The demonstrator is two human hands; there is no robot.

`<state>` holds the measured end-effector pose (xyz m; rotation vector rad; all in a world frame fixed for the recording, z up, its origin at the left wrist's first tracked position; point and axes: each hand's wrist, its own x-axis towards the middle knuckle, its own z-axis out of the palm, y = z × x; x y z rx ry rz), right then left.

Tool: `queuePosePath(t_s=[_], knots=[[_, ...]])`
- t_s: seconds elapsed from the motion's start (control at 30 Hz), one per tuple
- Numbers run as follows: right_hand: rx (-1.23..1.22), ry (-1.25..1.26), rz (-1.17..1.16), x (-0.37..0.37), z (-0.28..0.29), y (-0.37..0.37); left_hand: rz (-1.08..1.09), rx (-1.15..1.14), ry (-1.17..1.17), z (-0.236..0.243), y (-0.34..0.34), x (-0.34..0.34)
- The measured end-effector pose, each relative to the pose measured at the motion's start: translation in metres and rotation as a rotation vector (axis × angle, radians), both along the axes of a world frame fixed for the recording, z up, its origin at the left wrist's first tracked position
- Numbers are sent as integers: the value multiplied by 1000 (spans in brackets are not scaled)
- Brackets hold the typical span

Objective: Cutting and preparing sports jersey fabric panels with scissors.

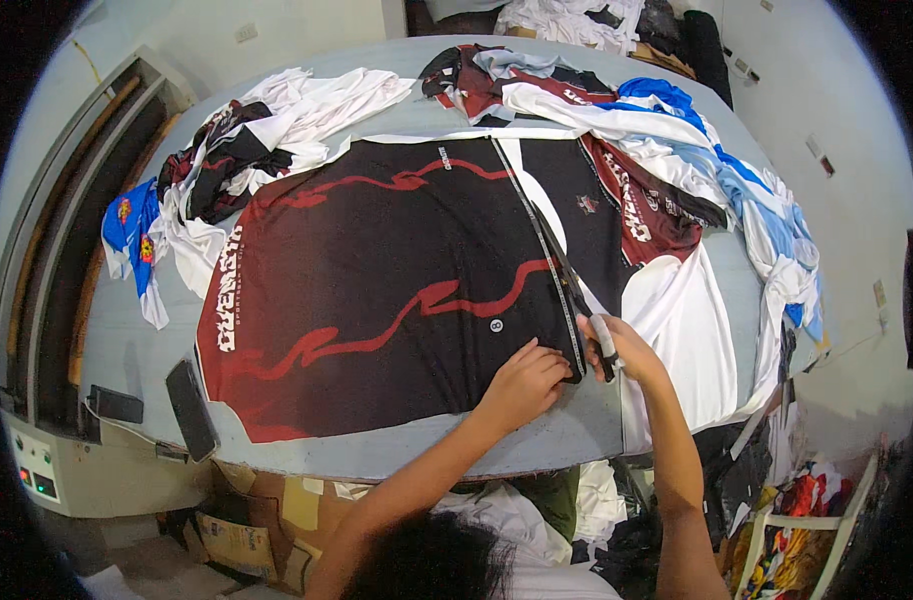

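A large black fabric panel, fading to dark red at its left side, lies spread on the table with wavy red stripes across it. My right hand grips a pair of scissors by handles partly wrapped in white. The long dark blades point away from me, along the panel's right edge. Beside the scissors, my left hand rests on the panel's near right corner, its fingers lying on the cloth. Right of the blades lies another black and dark red piece with white fabric around it.
Heaped printed and white fabric lies at the table's far left, and blue and white fabric along its right. A phone sits at the near left edge beside a small black box. A machine with rollers stands left.
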<state>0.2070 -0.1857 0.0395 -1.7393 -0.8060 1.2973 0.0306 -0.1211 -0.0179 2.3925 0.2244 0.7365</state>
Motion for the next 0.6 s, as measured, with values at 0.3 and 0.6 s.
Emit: queuePosePath(t_s=[0.3, 0.6], knots=[[9, 21, -19, 3, -1, 5, 15, 1, -15, -2, 0, 0], [-39, -20, 49, 11, -1, 25, 16, -1, -19, 0, 0, 1]])
